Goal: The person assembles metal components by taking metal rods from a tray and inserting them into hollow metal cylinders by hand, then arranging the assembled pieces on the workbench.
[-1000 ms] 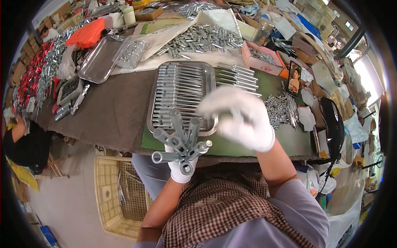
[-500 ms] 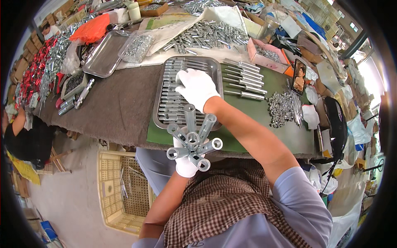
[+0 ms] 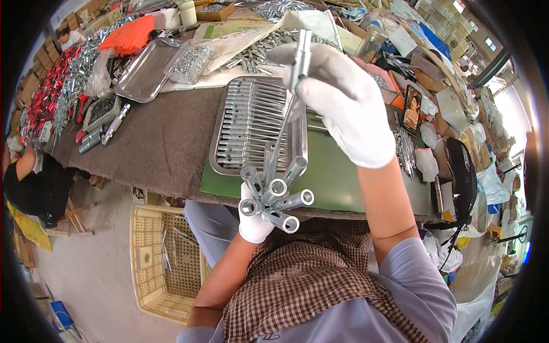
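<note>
My left hand (image 3: 256,228), in a white glove, is closed below a fanned-out bunch of metal tubes (image 3: 289,200) with their open ends up. Raised above the right side of the tray, my gloved right hand (image 3: 357,117) pinches the thick tubular head of a metal rod (image 3: 299,60). Its thin shaft slants down toward the bunch; whether the tip is inside a tube I cannot tell. Behind the bunch, a steel tray (image 3: 215,151) holds a stacked row of similar rods (image 3: 234,123), thick heads to the left and thin shafts to the right.
An upright phone (image 3: 412,108) and thin metal rods (image 3: 405,148) are at the right. A second steel tray (image 3: 140,74) and a clear box of small parts (image 3: 191,64) stand at the back left. Below the table edge is a yellow crate (image 3: 140,268). Another person (image 3: 37,186) sits far left.
My right hand has lifted out of the tray, moving up and to the right with a rod in its fingers. The left hand's bunch has tilted slightly.
</note>
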A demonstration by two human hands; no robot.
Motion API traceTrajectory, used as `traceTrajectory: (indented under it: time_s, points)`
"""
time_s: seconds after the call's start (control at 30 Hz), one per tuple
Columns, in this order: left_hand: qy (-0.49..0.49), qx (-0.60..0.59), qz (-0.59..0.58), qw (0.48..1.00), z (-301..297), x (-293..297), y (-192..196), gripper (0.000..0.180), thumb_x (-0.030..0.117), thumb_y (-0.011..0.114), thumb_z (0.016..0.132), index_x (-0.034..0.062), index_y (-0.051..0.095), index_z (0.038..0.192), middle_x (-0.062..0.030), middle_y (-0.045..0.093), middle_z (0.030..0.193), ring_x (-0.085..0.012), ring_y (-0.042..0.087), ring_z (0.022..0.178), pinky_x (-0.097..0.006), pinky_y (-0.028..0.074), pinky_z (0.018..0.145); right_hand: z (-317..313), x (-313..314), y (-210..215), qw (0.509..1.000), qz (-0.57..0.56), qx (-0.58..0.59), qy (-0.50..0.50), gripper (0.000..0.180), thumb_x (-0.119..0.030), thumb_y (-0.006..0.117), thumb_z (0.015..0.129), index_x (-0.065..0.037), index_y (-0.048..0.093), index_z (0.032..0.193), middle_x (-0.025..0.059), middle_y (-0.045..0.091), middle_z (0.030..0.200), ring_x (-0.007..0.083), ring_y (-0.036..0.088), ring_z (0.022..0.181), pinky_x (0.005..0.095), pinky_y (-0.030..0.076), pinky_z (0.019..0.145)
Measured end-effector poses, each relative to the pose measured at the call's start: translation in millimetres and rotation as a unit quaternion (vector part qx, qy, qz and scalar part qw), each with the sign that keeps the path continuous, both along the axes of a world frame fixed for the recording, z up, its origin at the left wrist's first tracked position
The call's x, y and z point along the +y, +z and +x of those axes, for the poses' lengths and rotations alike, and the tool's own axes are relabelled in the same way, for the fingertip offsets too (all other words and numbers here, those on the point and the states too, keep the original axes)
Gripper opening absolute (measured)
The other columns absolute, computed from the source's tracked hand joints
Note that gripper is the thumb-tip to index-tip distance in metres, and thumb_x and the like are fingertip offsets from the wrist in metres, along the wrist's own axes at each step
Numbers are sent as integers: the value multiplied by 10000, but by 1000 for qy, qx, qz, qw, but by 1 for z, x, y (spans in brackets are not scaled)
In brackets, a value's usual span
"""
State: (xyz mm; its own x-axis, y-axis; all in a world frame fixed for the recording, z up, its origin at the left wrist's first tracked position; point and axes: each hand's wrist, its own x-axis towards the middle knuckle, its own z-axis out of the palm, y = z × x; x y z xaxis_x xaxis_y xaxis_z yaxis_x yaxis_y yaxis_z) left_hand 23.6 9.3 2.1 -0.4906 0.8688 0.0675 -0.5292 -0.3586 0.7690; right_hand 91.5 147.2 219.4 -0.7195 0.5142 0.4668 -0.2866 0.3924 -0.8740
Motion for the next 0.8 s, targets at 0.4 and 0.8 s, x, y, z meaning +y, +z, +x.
traceTrajectory:
  time_s: [0.4, 0.8]
  points:
    - [-69, -146, 7, 987, 4, 2, 1, 607, 587, 369, 930, 129, 428, 1324, -85, 504, 1297, -250, 506, 1190, -453, 422, 1018, 1, -17, -28, 951, 300, -59, 41, 224, -97, 684, 727, -58, 586, 924, 86, 633, 908, 263, 628, 805, 345, 513, 707]
    - [-85, -216, -17, 973, 1, -1, 2, 322, 181, 529, 949, -2, 452, 1203, -84, 580, 1055, -175, 604, 950, -302, 519, 795, 3, 9, -22, 921, 239, -194, 238, 282, -213, 721, 724, -61, 646, 949, 66, 631, 950, 203, 608, 874, 303, 491, 783]
